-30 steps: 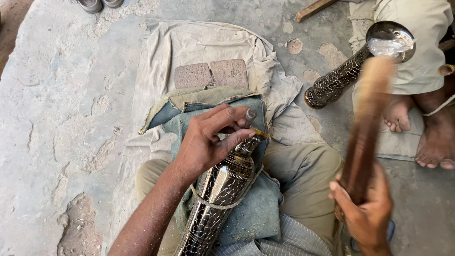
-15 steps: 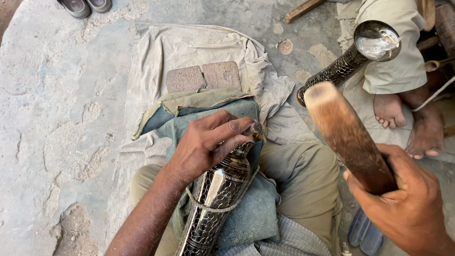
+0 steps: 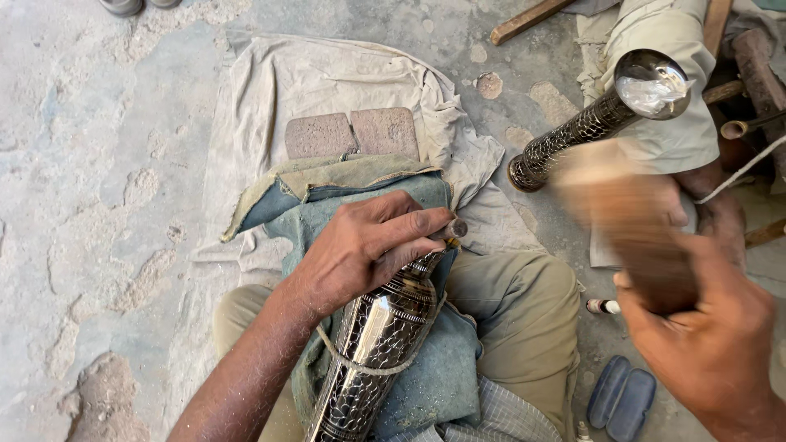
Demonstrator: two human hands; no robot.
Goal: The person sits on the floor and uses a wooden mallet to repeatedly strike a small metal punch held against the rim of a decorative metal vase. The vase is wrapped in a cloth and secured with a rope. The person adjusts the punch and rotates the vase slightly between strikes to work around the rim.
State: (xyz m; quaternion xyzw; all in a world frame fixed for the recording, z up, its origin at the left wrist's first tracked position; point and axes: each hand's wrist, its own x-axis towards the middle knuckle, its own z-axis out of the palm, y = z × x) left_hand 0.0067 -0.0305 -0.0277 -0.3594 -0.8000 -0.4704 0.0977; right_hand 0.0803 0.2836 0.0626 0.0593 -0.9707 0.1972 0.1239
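Observation:
My left hand (image 3: 364, 250) presses down on the upper end of a long engraved metal vase (image 3: 377, 344) that lies across my lap on a blue-green cloth (image 3: 434, 372). Its fingers pinch a small metal punch (image 3: 454, 229) against the vase. A cord loops around the vase body. My right hand (image 3: 712, 344) grips a thick wooden mallet (image 3: 630, 221), blurred with motion, raised to the right of the vase and apart from it.
A pale cloth (image 3: 319, 82) covers the stone floor ahead, with two flat bricks (image 3: 352, 133) on it. Another person's foot (image 3: 720, 213) and a second engraved vase (image 3: 589, 123) are at the upper right. Wooden sticks (image 3: 528, 18) and a dark blue case (image 3: 621, 397) lie nearby.
The mallet has swung from upright at my right side outward and then lower toward the punch. My left hand and the vase have stayed in place.

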